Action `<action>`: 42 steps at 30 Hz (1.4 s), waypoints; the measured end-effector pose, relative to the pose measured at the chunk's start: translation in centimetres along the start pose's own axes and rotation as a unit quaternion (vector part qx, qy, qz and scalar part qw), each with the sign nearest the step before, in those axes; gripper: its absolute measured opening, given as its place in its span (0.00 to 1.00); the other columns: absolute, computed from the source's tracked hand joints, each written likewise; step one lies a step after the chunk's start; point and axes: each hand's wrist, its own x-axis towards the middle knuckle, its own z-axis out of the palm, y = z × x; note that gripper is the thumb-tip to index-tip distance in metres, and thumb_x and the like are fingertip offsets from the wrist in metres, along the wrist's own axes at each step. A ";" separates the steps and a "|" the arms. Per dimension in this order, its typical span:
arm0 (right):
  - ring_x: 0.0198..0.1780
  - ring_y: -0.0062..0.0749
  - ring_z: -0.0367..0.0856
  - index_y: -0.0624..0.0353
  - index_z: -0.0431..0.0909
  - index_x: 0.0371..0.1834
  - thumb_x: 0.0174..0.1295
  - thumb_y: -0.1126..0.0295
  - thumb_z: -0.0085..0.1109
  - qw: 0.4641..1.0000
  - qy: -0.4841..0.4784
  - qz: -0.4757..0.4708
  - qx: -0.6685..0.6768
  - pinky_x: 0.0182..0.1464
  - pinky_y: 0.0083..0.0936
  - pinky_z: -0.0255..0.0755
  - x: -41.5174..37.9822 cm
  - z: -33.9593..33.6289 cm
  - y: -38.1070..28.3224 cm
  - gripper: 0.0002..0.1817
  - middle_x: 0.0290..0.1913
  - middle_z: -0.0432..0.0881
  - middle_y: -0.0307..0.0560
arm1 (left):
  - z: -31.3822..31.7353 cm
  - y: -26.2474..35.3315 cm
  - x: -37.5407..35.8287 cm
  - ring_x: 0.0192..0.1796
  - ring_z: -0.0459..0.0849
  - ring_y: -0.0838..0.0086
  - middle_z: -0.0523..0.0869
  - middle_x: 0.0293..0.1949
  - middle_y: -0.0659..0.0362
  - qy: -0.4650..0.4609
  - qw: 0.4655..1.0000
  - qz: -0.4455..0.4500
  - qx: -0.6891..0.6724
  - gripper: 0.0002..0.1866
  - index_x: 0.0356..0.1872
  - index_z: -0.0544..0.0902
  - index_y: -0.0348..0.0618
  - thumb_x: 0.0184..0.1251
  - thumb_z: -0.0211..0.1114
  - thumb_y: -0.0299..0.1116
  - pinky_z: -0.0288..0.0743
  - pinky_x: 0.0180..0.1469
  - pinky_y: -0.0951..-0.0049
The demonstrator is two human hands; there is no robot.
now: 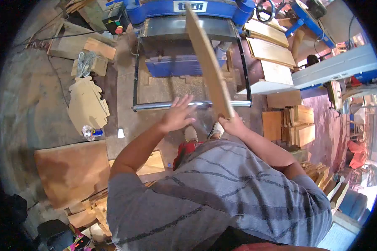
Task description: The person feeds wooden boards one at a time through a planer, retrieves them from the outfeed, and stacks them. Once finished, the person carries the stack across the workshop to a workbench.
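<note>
A long wooden board (pixel 209 62) stands on edge in the middle of the view. Its near end is gripped by my right hand (pixel 233 124), with the fingers closed around it. The far end reaches up to the blue machine (pixel 155 9), overlapping its metal bed (pixel 165 28) in this view. My left hand (pixel 178 117) holds nothing; its fingers are spread, palm down, close by the shiny roller bar (pixel 155 106) at the front of the machine's frame.
Light planks (pixel 270 52) are stacked right of the machine, with wooden blocks (pixel 303 119) nearer me. To the left lie a cardboard piece (pixel 87 104), a can (pixel 92 133) and a brown sheet (pixel 73 173). A red button (pixel 119 30) sits at the machine's left.
</note>
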 end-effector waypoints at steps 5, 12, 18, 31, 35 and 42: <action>0.79 0.64 0.47 0.61 0.47 0.79 0.53 0.81 0.58 0.908 -0.158 -0.067 -0.382 0.77 0.53 0.48 5.6 2.4 -2.9 0.47 0.78 0.49 0.66 | 0.4 -4.7 -1.8 0.75 0.63 0.47 0.69 0.70 0.43 0.195 0.970 -0.141 0.021 0.28 0.62 0.77 0.41 0.64 0.68 0.44 0.50 0.76 0.45; 0.76 0.74 0.51 0.64 0.49 0.78 0.70 0.68 0.44 0.829 -0.190 -0.054 -0.523 0.68 0.74 0.53 10.4 10.0 -3.7 0.34 0.77 0.50 0.70 | -1.2 -3.9 -0.8 0.75 0.63 0.50 0.65 0.72 0.41 0.383 0.866 -0.227 -0.228 0.31 0.69 0.69 0.34 0.65 0.65 0.31 0.55 0.76 0.59; 0.70 0.68 0.62 0.64 0.57 0.74 0.66 0.68 0.51 0.829 -0.111 -0.089 -0.541 0.64 0.66 0.61 12.7 12.3 -3.3 0.33 0.71 0.59 0.68 | -2.9 -1.7 0.9 0.79 0.56 0.58 0.57 0.77 0.40 0.349 0.799 -0.303 -0.385 0.38 0.76 0.51 0.30 0.67 0.57 0.20 0.53 0.77 0.64; 0.78 0.77 0.40 0.66 0.48 0.77 0.63 0.76 0.50 0.872 -0.205 -0.130 -0.425 0.74 0.68 0.45 17.2 10.9 -0.8 0.38 0.77 0.44 0.75 | -3.1 -13.8 -0.6 0.80 0.50 0.64 0.54 0.78 0.45 0.267 0.779 -0.215 -0.526 0.36 0.77 0.51 0.31 0.68 0.50 0.14 0.44 0.79 0.69; 0.78 0.77 0.40 0.69 0.46 0.77 0.63 0.77 0.50 0.861 -0.208 -0.096 -0.454 0.74 0.67 0.45 19.1 11.3 0.2 0.39 0.78 0.44 0.74 | -8.0 -11.4 1.5 0.81 0.49 0.52 0.49 0.79 0.40 0.027 0.947 -0.300 -0.115 0.45 0.76 0.58 0.36 0.63 0.70 0.42 0.45 0.79 0.60; 0.78 0.74 0.45 0.66 0.47 0.78 0.70 0.71 0.44 0.855 -0.178 -0.077 -0.481 0.72 0.70 0.47 22.8 11.2 1.8 0.34 0.79 0.46 0.68 | -4.0 -14.3 6.1 0.80 0.46 0.43 0.51 0.76 0.34 0.006 0.972 -0.175 0.156 0.54 0.76 0.53 0.35 0.50 0.75 0.38 0.40 0.79 0.48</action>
